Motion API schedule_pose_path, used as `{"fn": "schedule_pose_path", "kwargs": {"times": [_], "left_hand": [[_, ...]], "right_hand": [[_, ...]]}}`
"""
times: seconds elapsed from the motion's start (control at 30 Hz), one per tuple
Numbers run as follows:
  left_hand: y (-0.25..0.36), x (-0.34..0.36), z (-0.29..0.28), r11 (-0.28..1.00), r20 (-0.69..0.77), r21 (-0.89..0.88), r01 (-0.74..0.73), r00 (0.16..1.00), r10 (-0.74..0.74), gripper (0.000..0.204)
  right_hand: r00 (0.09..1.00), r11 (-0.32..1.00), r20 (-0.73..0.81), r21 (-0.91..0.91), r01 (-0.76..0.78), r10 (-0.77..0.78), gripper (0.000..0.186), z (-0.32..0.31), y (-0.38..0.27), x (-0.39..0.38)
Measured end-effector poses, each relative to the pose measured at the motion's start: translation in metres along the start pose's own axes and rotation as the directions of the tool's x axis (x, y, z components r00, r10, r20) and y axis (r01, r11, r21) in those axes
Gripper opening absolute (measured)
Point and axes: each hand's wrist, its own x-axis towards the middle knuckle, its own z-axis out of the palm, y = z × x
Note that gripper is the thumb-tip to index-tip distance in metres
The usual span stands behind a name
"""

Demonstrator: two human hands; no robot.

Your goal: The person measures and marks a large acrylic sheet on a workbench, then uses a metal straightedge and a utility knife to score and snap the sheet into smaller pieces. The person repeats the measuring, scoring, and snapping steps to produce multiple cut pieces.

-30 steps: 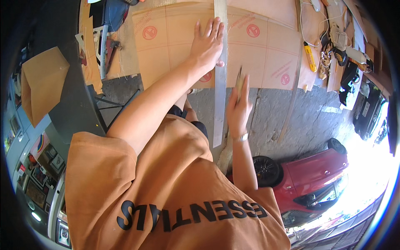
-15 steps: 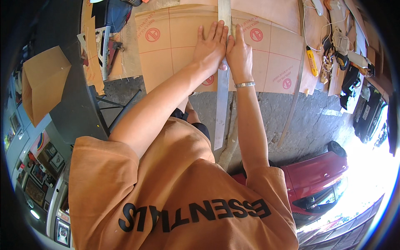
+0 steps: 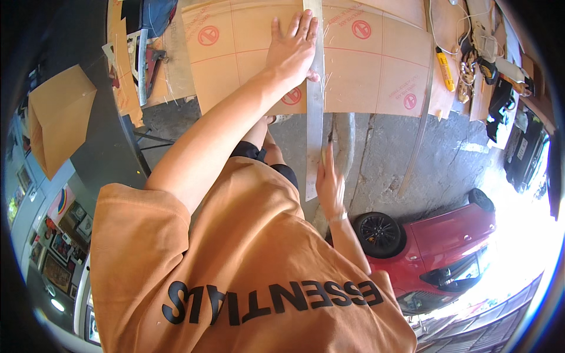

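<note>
My left hand [image 3: 291,53] lies flat with fingers apart at the left edge of a long metal straightedge [image 3: 315,100], pressing on a tan sheet [image 3: 253,73] printed with red grid lines and round marks. The straightedge crosses the sheet and sticks out past its near edge. My right hand [image 3: 331,185] is below that edge, right of the straightedge, closed on a slim cutting tool [image 3: 329,143], probably a knife, mostly hidden by the fingers. Pale thin shreds show along the straightedge's right side on the sheet.
Tools and metal squares [image 3: 150,65] lie at left. A yellow tube [image 3: 444,69], white cords and odd items lie at right. A folded brown paper piece [image 3: 59,112] rests on a dark surface [image 3: 100,170]. A red car [image 3: 441,241] stands on the concrete floor [image 3: 382,159].
My right hand went up beside my left on the straightedge, then drew back down past the sheet's near edge. More pale shreds show. My left hand stays on top.
</note>
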Motion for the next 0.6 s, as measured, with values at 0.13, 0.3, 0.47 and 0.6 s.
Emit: {"fn": "schedule_pose_path", "kwargs": {"times": [0.13, 0.3, 0.47, 0.6], "left_hand": [[0.000, 0.002, -0.003, 1.000, 0.029, 0.012, 0.003, 1.000, -0.003, 0.137], [0.001, 0.002, -0.006, 0.998, 0.004, -0.053, 0.027, 1.000, -0.026, 0.132], [0.002, 0.002, -0.007, 0.994, 0.013, -0.105, 0.033, 0.999, -0.032, 0.130], [0.002, 0.002, -0.006, 0.992, 0.014, -0.121, 0.037, 0.999, -0.036, 0.130]], "right_hand": [[0.953, 0.963, -0.301, 0.266, 0.053, 0.031, 0.062, -0.020, 0.000, 0.010], [0.895, 0.965, -0.422, 0.134, 0.223, -0.148, 0.053, -0.067, -0.080, 0.185], [0.934, 0.984, -0.324, 0.036, 0.173, -0.152, 0.053, -0.067, -0.106, 0.245], [0.931, 0.972, -0.306, 0.057, 0.229, -0.201, 0.052, -0.065, -0.100, 0.242]]}}
